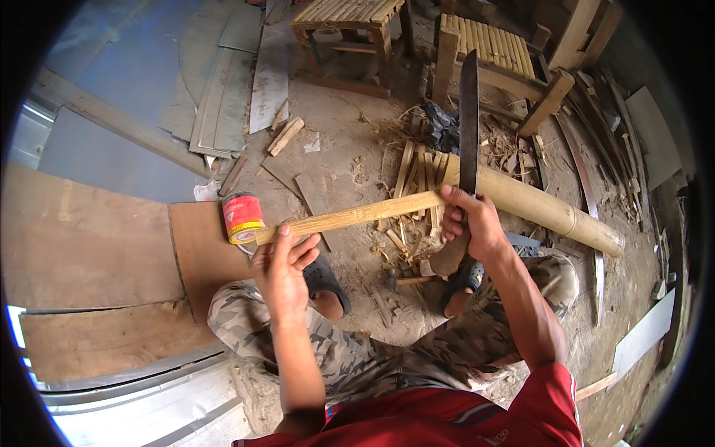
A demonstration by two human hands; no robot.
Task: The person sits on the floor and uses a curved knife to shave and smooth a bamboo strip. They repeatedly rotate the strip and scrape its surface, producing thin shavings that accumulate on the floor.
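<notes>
A split bamboo strip (357, 214) lies almost level between my two hands. My left hand (281, 272) pinches its left end with thumb and fingers. My right hand (477, 223) is closed round a machete (469, 119), whose dark blade points away from me. The machete's wooden handle (450, 257) shows below that hand. The right thumb also presses on the strip's right end, next to the blade. Beyond the right hand, a thick bamboo pole (536, 200) lies on the ground, with several cut strips (421, 171) by its near-left end.
A red and yellow can (242, 216) stands close to the strip's left end. A hammer (412, 281) lies between my feet among wood chips. Slatted bamboo stools (350, 15) stand at the back. Plywood boards (89, 238) cover the left side; scrap wood lines the right.
</notes>
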